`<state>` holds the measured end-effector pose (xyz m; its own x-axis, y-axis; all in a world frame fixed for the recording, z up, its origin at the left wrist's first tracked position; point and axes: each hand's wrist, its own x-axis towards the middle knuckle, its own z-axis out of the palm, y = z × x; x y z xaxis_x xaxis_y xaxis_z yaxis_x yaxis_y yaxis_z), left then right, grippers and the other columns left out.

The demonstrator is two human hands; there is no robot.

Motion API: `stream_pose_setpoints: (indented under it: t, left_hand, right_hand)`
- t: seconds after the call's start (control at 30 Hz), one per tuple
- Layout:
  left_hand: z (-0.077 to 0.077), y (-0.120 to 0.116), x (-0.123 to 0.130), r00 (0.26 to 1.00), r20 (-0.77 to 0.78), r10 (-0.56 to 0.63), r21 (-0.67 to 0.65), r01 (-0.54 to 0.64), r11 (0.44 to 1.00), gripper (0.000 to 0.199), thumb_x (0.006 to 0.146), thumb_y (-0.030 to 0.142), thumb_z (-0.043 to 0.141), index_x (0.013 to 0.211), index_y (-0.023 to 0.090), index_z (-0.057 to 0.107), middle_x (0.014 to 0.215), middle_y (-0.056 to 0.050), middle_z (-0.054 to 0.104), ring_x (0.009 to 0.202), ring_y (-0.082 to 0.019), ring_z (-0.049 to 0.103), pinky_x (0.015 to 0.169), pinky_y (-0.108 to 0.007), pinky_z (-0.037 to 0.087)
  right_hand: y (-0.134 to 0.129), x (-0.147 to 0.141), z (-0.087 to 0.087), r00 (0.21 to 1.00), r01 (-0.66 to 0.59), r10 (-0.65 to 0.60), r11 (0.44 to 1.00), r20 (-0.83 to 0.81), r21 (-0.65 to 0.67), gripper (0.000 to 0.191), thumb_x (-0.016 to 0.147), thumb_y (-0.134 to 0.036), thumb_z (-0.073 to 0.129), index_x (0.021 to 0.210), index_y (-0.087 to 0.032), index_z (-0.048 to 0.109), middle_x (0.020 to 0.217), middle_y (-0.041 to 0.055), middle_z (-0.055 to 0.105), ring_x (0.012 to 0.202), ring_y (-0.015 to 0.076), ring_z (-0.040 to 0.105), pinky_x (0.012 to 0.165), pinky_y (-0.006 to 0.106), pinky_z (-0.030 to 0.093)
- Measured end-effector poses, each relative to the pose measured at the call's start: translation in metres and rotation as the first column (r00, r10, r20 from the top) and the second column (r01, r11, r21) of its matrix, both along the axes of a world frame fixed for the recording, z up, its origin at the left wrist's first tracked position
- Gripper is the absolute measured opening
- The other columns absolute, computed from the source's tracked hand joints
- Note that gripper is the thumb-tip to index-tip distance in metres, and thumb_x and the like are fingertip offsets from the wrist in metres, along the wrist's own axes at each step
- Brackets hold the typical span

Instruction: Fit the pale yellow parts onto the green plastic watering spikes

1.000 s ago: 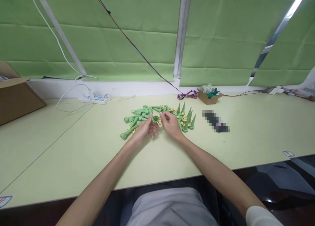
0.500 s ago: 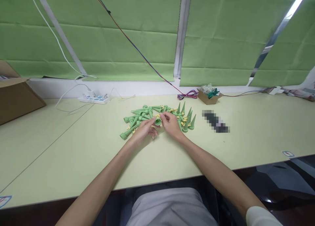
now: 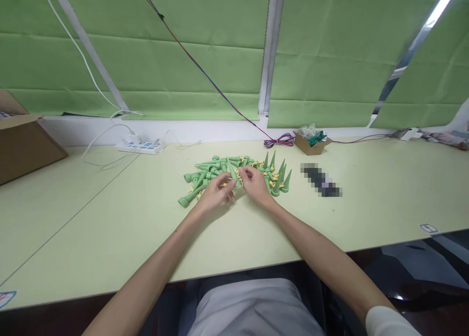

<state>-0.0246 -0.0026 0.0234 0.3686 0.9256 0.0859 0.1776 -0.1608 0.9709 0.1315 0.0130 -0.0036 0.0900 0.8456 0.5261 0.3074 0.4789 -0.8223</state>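
Observation:
My left hand (image 3: pixel 214 195) grips a green plastic watering spike (image 3: pixel 233 171) near its wide end, with the cone pointing up and away from me. Right beside it, my right hand (image 3: pixel 255 184) is closed in a pinch at the spike's side; what lies between those fingertips is too small to make out. Behind both hands spreads a pile of similar green spikes (image 3: pixel 200 179), mixed with small yellow pieces (image 3: pixel 271 183). Several spikes (image 3: pixel 281 176) stand point up at the right of the pile.
Toward the back of the table (image 3: pixel 128 238) are a power strip (image 3: pixel 141 146), a bundle of cable (image 3: pixel 280 140) and a small carton (image 3: pixel 311 146) of plastic bags. A large cardboard box (image 3: pixel 29 148) stands far left. A blurred dark object (image 3: pixel 321 180) lies right of the pile.
In my left hand the spike has turned: its round open end faced me before, and now its pointed cone is up. My right hand has barely moved.

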Motion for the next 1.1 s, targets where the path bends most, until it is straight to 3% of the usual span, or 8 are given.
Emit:
stream_pose_setpoints:
  t: [0.13, 0.3, 0.5, 0.67, 0.97, 1.1]
  left_hand:
    - [-0.007, 0.002, -0.001, 0.993, -0.098, 0.068, 0.133, -0.055, 0.99, 0.045, 0.081, 0.055, 0.067, 0.108, 0.02, 0.058, 0.098, -0.006, 0.065, 0.059, -0.014, 0.059, 0.049, -0.026, 0.045]
    - [-0.017, 0.008, -0.003, 0.968, -0.201, 0.149, 0.38, -0.063, 0.923, 0.032, 0.087, 0.044, 0.06, 0.109, 0.02, 0.063, 0.112, -0.01, 0.065, 0.077, -0.018, 0.062, 0.062, -0.027, 0.047]
    - [-0.019, 0.01, -0.002, 0.948, -0.23, 0.218, 0.458, -0.092, 0.884, 0.028, 0.087, 0.039, 0.059, 0.108, 0.021, 0.065, 0.111, -0.009, 0.063, 0.078, -0.019, 0.061, 0.068, -0.031, 0.049]
    - [-0.017, 0.008, 0.001, 0.946, -0.24, 0.218, 0.418, -0.102, 0.903, 0.027, 0.09, 0.04, 0.056, 0.11, 0.021, 0.058, 0.111, -0.008, 0.063, 0.079, -0.017, 0.061, 0.066, -0.029, 0.047]
    - [-0.017, 0.009, 0.001, 0.966, -0.153, 0.211, 0.214, -0.176, 0.961, 0.038, 0.081, 0.054, 0.068, 0.085, 0.021, 0.049, 0.08, 0.0, 0.06, 0.056, -0.012, 0.054, 0.051, -0.025, 0.041]
    - [-0.014, 0.008, 0.001, 0.993, -0.094, 0.069, 0.047, -0.065, 0.997, 0.046, 0.08, 0.062, 0.066, 0.071, 0.019, 0.052, 0.064, -0.001, 0.056, 0.053, -0.013, 0.054, 0.049, -0.027, 0.044]
  right_hand:
    - [0.002, 0.0, -0.002, 1.0, 0.007, -0.007, 1.0, 0.007, -0.02, 0.036, 0.092, -0.046, 0.049, 0.066, -0.022, 0.046, 0.057, -0.0038, 0.042, 0.054, 0.0124, 0.037, 0.055, 0.028, 0.03]
    - [0.002, 0.0, -0.003, 1.0, 0.022, -0.021, 0.999, 0.011, -0.03, 0.038, 0.093, -0.048, 0.048, 0.065, -0.022, 0.045, 0.058, -0.0041, 0.042, 0.053, 0.0118, 0.035, 0.054, 0.028, 0.028]
    - [0.002, 0.0, -0.002, 1.0, 0.027, -0.027, 1.0, 0.013, -0.012, 0.039, 0.093, -0.049, 0.048, 0.065, -0.022, 0.044, 0.057, -0.0045, 0.04, 0.053, 0.0121, 0.034, 0.055, 0.028, 0.028]
    - [0.0, -0.001, -0.001, 0.999, 0.038, -0.038, 0.999, 0.003, -0.002, 0.038, 0.094, -0.047, 0.049, 0.066, -0.022, 0.046, 0.058, -0.004, 0.043, 0.055, 0.0126, 0.038, 0.056, 0.028, 0.029]
    - [-0.004, -0.003, 0.0, 1.0, 0.024, -0.024, 1.0, -0.014, -0.002, 0.034, 0.094, -0.047, 0.05, 0.07, -0.021, 0.05, 0.06, -0.003, 0.048, 0.057, 0.0132, 0.042, 0.056, 0.027, 0.032]
    - [-0.006, -0.003, 0.001, 0.999, 0.032, -0.032, 0.999, -0.017, 0.011, 0.034, 0.095, -0.047, 0.048, 0.072, -0.021, 0.05, 0.062, -0.0029, 0.048, 0.057, 0.0134, 0.043, 0.057, 0.027, 0.033]
